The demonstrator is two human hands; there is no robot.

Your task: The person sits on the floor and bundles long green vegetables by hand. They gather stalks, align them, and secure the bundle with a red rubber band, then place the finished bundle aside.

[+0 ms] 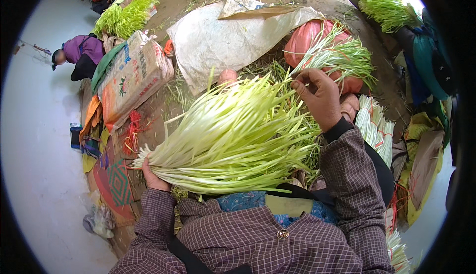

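Note:
A large loose bunch of blanched garlic chives (238,136) lies across in front of me, its yellow-green leaves fanned to the right. My left hand (154,177) is closed around the white stem end. At the far leaf tips, my right hand (318,97) has its thumb and fingertips pinched together on thin leaf ends. Just beyond that hand, a smaller bunch of white-stemmed green chives (334,56) rests on a red plastic sack (306,39). Cut leaves lie beneath the large bunch, partly hidden by it.
Tied white-stemmed bundles (375,125) lie at my right. A white woven sheet (238,39) covers ground ahead. On the left are a stuffed printed sack (135,75) and red ties (133,130). A person in purple (83,49) is farther left, near a chive heap (126,15).

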